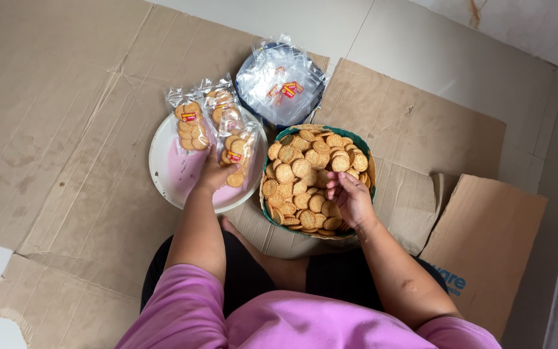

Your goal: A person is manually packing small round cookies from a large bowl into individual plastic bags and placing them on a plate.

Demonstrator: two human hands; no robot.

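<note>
Head view: a clear packet of biscuits (239, 155) is gripped by the left hand (213, 176) over the white plate (163, 169), where two more filled packets (203, 117) are laid. The right hand (351, 198) is curled in the green basket (365, 150), fingers pinched on round biscuits (301, 168). A pile of empty clear bags (280, 84) is seen behind, all on flattened cardboard (66, 116).
</note>
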